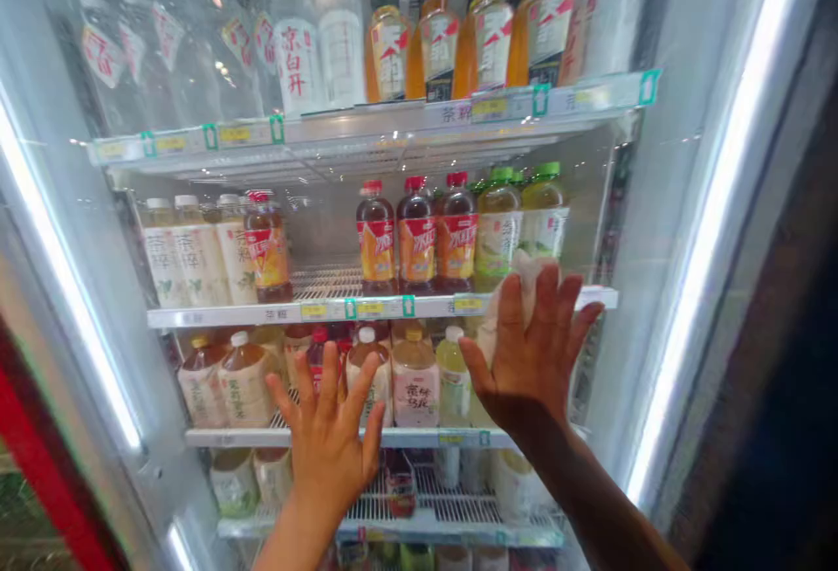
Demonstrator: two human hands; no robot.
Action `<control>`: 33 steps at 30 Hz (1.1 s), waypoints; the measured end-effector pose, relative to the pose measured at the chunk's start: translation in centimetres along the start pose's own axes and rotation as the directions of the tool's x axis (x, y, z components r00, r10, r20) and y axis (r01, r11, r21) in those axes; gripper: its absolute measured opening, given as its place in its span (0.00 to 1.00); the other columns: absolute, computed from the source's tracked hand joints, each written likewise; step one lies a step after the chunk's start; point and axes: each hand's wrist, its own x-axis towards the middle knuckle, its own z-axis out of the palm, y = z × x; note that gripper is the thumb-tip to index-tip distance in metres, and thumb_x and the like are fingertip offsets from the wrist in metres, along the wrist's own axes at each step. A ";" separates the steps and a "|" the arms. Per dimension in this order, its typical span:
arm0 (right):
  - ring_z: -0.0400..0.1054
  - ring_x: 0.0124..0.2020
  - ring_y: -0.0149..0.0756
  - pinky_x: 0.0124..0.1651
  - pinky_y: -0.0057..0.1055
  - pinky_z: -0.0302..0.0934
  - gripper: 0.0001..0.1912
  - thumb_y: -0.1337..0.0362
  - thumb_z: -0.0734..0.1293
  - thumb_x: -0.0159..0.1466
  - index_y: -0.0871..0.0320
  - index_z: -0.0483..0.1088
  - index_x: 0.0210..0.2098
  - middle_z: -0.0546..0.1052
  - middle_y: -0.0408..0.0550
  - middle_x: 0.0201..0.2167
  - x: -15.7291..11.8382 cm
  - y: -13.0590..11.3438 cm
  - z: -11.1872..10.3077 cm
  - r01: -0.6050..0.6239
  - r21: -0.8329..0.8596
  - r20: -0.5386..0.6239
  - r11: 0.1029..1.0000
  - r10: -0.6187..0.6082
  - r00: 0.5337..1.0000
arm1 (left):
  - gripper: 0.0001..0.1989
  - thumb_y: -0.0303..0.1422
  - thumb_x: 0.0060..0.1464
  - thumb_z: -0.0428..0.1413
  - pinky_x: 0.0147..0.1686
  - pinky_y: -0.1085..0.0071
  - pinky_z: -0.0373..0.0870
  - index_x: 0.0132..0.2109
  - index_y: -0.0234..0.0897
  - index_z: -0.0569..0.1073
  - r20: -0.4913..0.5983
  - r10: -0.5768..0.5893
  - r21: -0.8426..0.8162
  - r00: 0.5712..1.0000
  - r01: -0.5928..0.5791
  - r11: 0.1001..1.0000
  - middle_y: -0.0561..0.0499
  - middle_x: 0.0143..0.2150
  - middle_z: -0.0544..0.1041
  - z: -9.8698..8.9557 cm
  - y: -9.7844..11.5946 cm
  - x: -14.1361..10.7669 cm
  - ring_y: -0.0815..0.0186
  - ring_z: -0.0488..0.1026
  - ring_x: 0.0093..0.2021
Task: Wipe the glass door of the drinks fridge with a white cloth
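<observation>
Both hands are raised in front of a lit drinks cooler, where light reflections suggest a glass pane. My left hand point(331, 431) is flat with its fingers spread and holds nothing, in front of the lower bottles. To the right, my right hand point(533, 348) presses a white cloth point(527, 267) under its palm and spread fingers; part of the cloth shows above and left of the fingers. Behind the cloth stand green-capped bottles point(501, 217). Between the hands is a bottle with a pink label point(415, 383).
Shelves of bottles fill the cooler: clear water bottles point(298, 56) and amber bottles point(491, 38) on top, red-capped tea bottles point(417, 244) in the middle. Bright light strips point(717, 222) run down both sides. A red edge point(52, 457) is at the lower left.
</observation>
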 end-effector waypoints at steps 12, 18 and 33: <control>0.42 0.77 0.69 0.69 0.73 0.50 0.37 0.51 0.63 0.71 0.65 0.58 0.72 0.58 0.70 0.73 -5.1 -15.9 1.6 0.125 0.058 0.083 0.990 -0.130 0.988 | 0.44 0.35 0.62 0.60 0.75 0.39 0.21 0.77 0.53 0.46 0.042 -0.070 0.145 0.997 0.063 0.987 0.50 0.82 0.31 -5.0 -13.0 -5.7 0.50 0.24 0.80; 0.38 0.79 0.55 0.78 0.58 0.37 0.31 0.46 0.62 0.72 0.62 0.69 0.64 0.63 0.61 0.72 -7.3 -23.8 2.4 0.313 0.195 0.096 0.929 -0.336 0.937 | 0.44 0.37 0.64 0.59 0.74 0.33 0.24 0.77 0.56 0.43 0.104 -0.066 0.122 0.992 0.054 0.991 0.49 0.82 0.31 -6.0 -18.9 -6.2 0.47 0.24 0.80; 0.25 0.80 0.55 0.78 0.60 0.30 0.43 0.40 0.59 0.71 0.61 0.50 0.75 0.37 0.59 0.80 8.0 -25.2 3.1 0.343 0.025 0.089 0.939 -0.343 0.935 | 0.43 0.32 0.66 0.54 0.73 0.29 0.27 0.77 0.58 0.39 -0.045 0.065 0.006 0.997 -0.065 0.998 0.52 0.82 0.34 -9.3 -26.0 3.3 0.46 0.28 0.81</control>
